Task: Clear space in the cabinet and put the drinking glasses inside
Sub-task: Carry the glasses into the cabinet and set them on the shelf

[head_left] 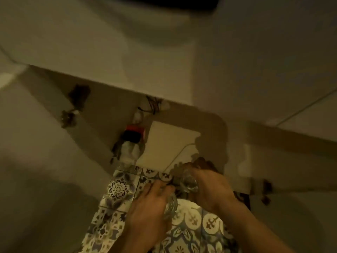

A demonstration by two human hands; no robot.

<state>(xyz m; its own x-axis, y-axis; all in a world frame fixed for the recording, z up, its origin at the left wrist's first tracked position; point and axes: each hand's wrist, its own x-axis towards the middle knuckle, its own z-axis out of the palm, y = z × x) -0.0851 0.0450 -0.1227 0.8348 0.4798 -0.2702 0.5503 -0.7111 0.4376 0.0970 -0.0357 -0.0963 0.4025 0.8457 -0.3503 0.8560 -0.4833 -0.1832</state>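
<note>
Far left, a pale cabinet door [36, 143] swung wide, dim and blurred, with a dark hinge [76, 99] on its inner edge. Just right of that, a bottle with a red and black cap [132, 136] stands against the wall, some dark wires [154, 105] above it under the cabinet's underside [164, 61]. Below it runs the patterned tile [118, 189], floral and fleur-de-lis motifs.

Now your left hand [151, 210], low in the middle: its grip is clenched round a clear drinking glass [171, 205], the ribbed wall showing at your fingertips [164, 185]. Right beside it, a touch higher, your right hand [209, 187] is wrapped round a second glass [189, 183], rim toward the left hand. The two glasses are close together, both held up in front of the tile and below the cabinet, not inside it. Motion blur smears both, so whether they touch is hard to call.

Your hands throw a shadow on the cream wall [173, 141] behind them. Further right, another pale door [291, 161] with a dark hinge [267, 187] at its edge.
</note>
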